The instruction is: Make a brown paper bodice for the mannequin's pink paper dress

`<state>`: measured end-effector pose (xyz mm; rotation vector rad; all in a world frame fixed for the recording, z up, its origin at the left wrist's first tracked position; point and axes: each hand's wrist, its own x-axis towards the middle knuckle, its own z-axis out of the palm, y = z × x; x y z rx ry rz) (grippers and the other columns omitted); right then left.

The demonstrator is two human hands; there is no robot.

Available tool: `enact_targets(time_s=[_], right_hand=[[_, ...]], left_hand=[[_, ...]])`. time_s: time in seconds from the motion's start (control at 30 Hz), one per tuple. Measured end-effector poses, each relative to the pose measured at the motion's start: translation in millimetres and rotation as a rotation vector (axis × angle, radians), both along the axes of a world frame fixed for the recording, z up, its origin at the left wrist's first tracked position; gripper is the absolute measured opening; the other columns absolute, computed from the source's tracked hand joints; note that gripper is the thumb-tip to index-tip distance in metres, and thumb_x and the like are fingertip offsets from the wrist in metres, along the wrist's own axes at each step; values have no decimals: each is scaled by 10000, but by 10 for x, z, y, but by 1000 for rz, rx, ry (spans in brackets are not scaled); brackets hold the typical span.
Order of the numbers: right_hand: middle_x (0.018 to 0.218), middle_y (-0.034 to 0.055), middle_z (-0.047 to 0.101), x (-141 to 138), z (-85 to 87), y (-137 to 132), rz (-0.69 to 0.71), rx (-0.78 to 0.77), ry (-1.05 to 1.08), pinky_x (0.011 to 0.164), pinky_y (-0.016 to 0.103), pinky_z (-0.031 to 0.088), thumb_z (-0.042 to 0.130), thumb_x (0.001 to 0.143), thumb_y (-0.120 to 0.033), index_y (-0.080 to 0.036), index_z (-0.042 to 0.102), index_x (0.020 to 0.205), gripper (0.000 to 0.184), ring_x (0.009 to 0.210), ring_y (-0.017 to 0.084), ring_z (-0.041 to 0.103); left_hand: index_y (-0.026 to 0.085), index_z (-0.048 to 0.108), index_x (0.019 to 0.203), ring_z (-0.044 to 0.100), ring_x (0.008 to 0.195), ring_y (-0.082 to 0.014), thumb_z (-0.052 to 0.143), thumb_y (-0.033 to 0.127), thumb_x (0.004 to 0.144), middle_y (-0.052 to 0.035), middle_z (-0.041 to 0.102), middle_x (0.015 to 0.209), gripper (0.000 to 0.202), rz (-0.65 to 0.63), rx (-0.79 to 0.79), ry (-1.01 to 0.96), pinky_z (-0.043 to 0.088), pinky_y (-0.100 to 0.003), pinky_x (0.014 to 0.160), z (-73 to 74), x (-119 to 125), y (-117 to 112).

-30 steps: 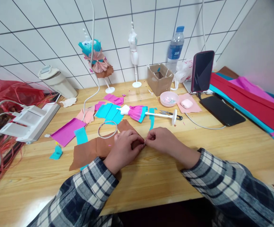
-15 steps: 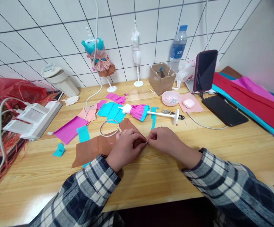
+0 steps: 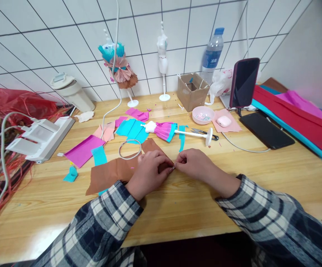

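A strip of brown crepe paper (image 3: 104, 174) lies on the table, and its right part runs under my left hand (image 3: 150, 170). That hand pinches the paper's corner between thumb and fingers. My right hand (image 3: 196, 165) is closed in a pinch at the same corner, its fingertips meeting those of the left; what they grip there is tiny and mostly covered. Just behind, a small mannequin (image 3: 165, 130) in a pink and blue paper skirt lies on its side. A roll of clear tape (image 3: 130, 149) rests flat on the brown paper.
Black-handled scissors (image 3: 205, 132) lie behind the mannequin's stand. Further back are a pink bowl (image 3: 202, 115), a cardboard box (image 3: 191, 92), a dressed mannequin (image 3: 119, 63) and a bare one (image 3: 163, 55). A power strip (image 3: 45, 135) sits left; phones (image 3: 266, 129) and coloured paper (image 3: 302, 118) are right.
The whole view has shifted slightly, so everything appears a little further right. Both hands keep their pinch at the brown paper's corner, with hardly any movement.
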<state>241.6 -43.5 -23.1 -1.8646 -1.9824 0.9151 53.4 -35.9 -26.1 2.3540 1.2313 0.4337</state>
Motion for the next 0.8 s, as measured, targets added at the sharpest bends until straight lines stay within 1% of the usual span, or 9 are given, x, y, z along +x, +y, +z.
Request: enact_targets(time_s=[0.2, 0.37, 0.53, 0.67, 0.8], right_hand=[[721, 10, 705, -8, -16, -2, 12, 15, -38, 575, 255, 352, 589, 747, -278, -214, 696, 688, 137, 674, 156, 594], [721, 14, 706, -10, 1, -11, 18, 17, -31, 577, 260, 354, 595, 742, -286, -214, 699, 684, 139, 672, 159, 593], [718, 11, 705, -10, 15, -13, 25, 16, -50, 575, 259, 352, 604, 739, -279, -215, 691, 674, 126, 670, 159, 593], [715, 11, 704, -12, 3, -13, 28, 15, -47, 571, 261, 354, 615, 729, -285, -224, 696, 670, 117, 670, 163, 592], [716, 11, 704, -5, 6, -14, 38, 30, -48, 575, 265, 357, 615, 727, -273, -220, 697, 668, 114, 671, 164, 590]], left_hand=[[273, 713, 921, 567, 979, -238, 635, 313, 839, -37, 651, 1017, 120, 1, 7, 7, 362, -432, 893, -12, 0, -5], [264, 703, 895, 566, 957, -227, 588, 326, 873, -27, 652, 987, 133, 18, -9, 4, 373, -419, 879, 9, 18, -10], [260, 698, 917, 557, 984, -239, 620, 290, 828, -35, 642, 1009, 122, 14, -20, 2, 373, -429, 902, 37, 25, -21], [272, 702, 892, 558, 968, -242, 626, 339, 838, -23, 643, 985, 114, 61, -17, 22, 353, -450, 889, 12, 52, -25], [274, 693, 872, 556, 961, -245, 651, 309, 812, -15, 636, 958, 80, 102, -7, 43, 343, -454, 871, 0, 92, -44]])
